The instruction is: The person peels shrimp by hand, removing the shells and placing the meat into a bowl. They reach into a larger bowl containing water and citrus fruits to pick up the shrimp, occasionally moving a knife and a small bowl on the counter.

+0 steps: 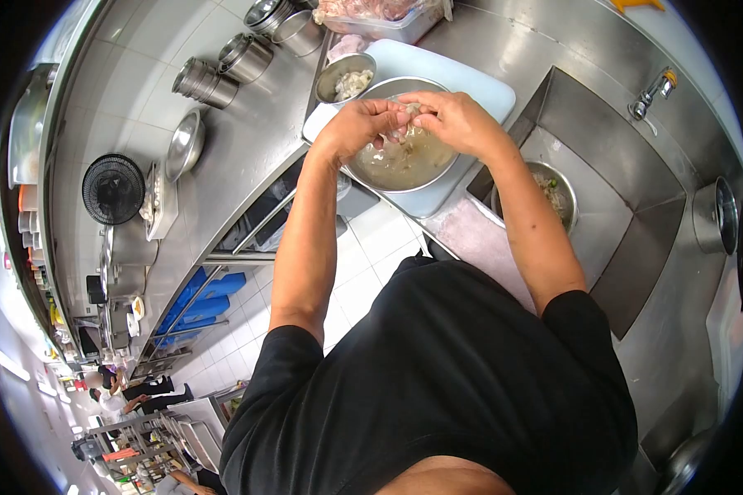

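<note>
Both my hands meet over a large metal bowl (371,177) of cloudy water. My left hand (362,125) is closed, its fingertips pinching a small, wet, greyish piece that looks like a shrimp (414,108). From the other side my right hand (458,122) grips the same piece between thumb and fingers. Pale bits show in the water below. Beside my left hand, a smaller metal bowl (325,83) holds whitish peeled pieces (353,82). The large bowl stands on a light blue cutting board (491,87).
To the right is a steel sink (627,247) with a metal bowl (571,216) of scraps under my right forearm, and a tap (654,92). A pink cloth (479,239) lies on the near edge. A tub of raw meat (396,29) and stacked metal pots (205,82) stand farther back.
</note>
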Action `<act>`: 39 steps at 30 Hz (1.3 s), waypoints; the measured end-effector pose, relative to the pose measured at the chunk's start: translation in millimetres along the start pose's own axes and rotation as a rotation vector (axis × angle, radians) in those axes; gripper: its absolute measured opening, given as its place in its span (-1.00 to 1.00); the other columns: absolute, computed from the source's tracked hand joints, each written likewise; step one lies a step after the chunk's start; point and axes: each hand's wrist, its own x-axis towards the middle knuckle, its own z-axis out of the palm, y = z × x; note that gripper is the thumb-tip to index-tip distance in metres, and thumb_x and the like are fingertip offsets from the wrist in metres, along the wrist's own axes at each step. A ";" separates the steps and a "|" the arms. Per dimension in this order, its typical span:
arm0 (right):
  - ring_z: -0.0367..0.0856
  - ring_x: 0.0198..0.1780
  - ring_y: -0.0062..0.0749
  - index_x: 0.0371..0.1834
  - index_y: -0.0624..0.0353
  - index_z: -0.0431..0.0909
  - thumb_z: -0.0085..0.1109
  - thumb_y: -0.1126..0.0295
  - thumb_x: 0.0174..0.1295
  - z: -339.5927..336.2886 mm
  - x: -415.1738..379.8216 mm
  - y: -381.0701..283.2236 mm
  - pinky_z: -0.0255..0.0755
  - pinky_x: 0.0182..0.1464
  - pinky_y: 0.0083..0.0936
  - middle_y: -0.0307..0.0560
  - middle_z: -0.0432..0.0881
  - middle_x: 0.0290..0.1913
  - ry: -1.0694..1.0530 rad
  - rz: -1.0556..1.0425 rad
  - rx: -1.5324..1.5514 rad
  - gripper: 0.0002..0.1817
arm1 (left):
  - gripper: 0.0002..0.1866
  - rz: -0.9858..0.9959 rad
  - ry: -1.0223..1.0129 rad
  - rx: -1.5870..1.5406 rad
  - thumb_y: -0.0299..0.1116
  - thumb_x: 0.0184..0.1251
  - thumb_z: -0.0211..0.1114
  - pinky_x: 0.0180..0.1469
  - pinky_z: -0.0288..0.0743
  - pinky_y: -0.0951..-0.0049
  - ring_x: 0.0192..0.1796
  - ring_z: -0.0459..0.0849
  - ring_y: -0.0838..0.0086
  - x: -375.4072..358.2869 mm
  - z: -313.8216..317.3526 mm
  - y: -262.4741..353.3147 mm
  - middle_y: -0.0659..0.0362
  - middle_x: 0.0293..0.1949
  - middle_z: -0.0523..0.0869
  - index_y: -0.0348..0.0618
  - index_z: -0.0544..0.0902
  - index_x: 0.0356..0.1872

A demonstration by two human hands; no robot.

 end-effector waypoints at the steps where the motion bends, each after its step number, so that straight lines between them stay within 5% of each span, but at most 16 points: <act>1: 0.68 -0.18 -0.23 0.22 0.07 0.56 0.19 0.39 0.27 -2.6 0.7 -1.3 0.52 -0.04 -0.35 -0.03 0.74 -0.20 0.012 -0.001 0.033 -0.59 | -0.75 0.001 0.012 -0.014 -0.18 0.36 0.37 -0.33 0.38 0.64 -0.32 0.62 0.66 -1.2 -1.2 4.2 0.34 -0.36 0.73 -0.14 0.71 -0.12; 6: 0.65 -0.22 -0.49 0.26 0.13 0.51 0.07 0.41 0.37 -9.4 -1.2 2.5 0.53 -0.08 -0.48 -0.12 0.75 -0.24 0.088 0.001 0.231 -0.61 | -0.72 0.046 0.071 -0.170 -0.25 0.44 0.29 -0.36 0.41 0.67 -0.30 0.67 0.64 2.0 -12.9 9.9 0.31 -0.32 0.73 -0.21 0.68 0.00; 18: 0.59 -0.27 -0.64 0.09 0.13 0.55 0.04 0.34 0.41 -36.0 -19.5 10.9 0.46 -0.23 -0.61 -0.26 0.76 -0.21 0.156 0.083 0.498 -0.74 | -0.62 0.190 0.026 -0.245 -0.25 0.51 0.17 -0.17 0.63 0.53 -0.13 0.76 0.43 12.2 3.5 50.3 0.09 -0.13 0.75 -0.32 0.53 0.18; 22: 0.60 -0.23 -0.60 -0.08 0.19 0.64 0.11 0.32 0.39 -65.1 -43.3 6.6 0.46 -0.10 -0.58 -0.23 0.76 -0.21 0.343 0.083 0.349 -0.79 | -0.56 0.190 -0.054 -0.336 -0.23 0.53 0.12 -0.07 0.66 0.44 -0.03 0.76 0.32 17.5 19.2 57.7 0.00 -0.03 0.74 -0.40 0.48 0.23; 27: 0.61 -0.17 -0.56 -0.04 0.21 0.69 0.18 0.26 0.36 -104.1 -73.3 16.0 0.45 0.00 -0.56 -0.19 0.74 -0.23 0.517 0.029 0.158 -0.72 | -0.51 0.230 -0.183 -0.331 -0.22 0.51 0.11 0.01 0.65 0.38 0.05 0.73 0.24 29.4 61.0 67.6 -0.06 0.05 0.71 -0.42 0.45 0.27; 29: 0.61 -0.15 -0.56 -0.03 0.21 0.69 0.20 0.25 0.35 -116.1 -83.4 13.7 0.45 0.01 -0.55 -0.18 0.73 -0.23 0.541 0.074 0.139 -0.72 | -0.54 0.285 -0.304 -0.202 -0.23 0.48 0.16 0.12 0.59 0.34 0.16 0.67 0.26 39.1 87.1 60.1 -0.03 0.12 0.68 -0.39 0.52 0.23; 31: 0.64 -0.12 -0.54 -0.03 0.22 0.68 0.22 0.28 0.33 -122.0 -91.8 8.5 0.45 0.01 -0.54 -0.19 0.74 -0.21 0.569 0.095 0.165 -0.73 | -0.53 0.469 -0.248 0.377 -0.20 0.47 0.19 0.09 0.58 0.35 0.13 0.68 0.31 45.5 107.6 53.3 0.02 0.11 0.69 -0.38 0.55 0.21; 34: 0.65 -0.13 -0.48 -0.04 0.18 0.67 0.21 0.35 0.31 -121.5 -98.3 5.8 0.46 0.01 -0.51 -0.19 0.75 -0.20 0.632 0.115 0.112 -0.77 | -0.52 0.153 -0.220 0.248 -0.14 0.45 0.23 0.04 0.58 0.39 0.05 0.69 0.37 42.7 128.2 62.1 0.05 0.06 0.72 -0.34 0.59 0.18; 36: 0.65 -0.15 -0.41 -0.04 0.13 0.67 0.20 0.41 0.28 -108.7 -97.9 4.9 0.48 0.00 -0.47 -0.18 0.74 -0.21 0.687 0.173 0.088 -0.79 | -0.53 0.116 -0.235 -0.032 -0.12 0.46 0.22 0.01 0.58 0.41 0.01 0.70 0.40 32.9 129.4 66.5 0.08 0.00 0.73 -0.31 0.60 0.16; 39: 0.63 -0.18 -0.28 -0.01 0.05 0.67 0.18 0.48 0.24 -85.5 -93.3 1.4 0.51 -0.05 -0.38 -0.13 0.70 -0.20 0.681 -0.050 -0.197 -0.74 | -0.58 0.067 -0.196 -0.339 -0.13 0.48 0.20 -0.03 0.59 0.43 -0.04 0.71 0.43 29.9 127.9 62.4 0.10 -0.08 0.75 -0.28 0.61 0.12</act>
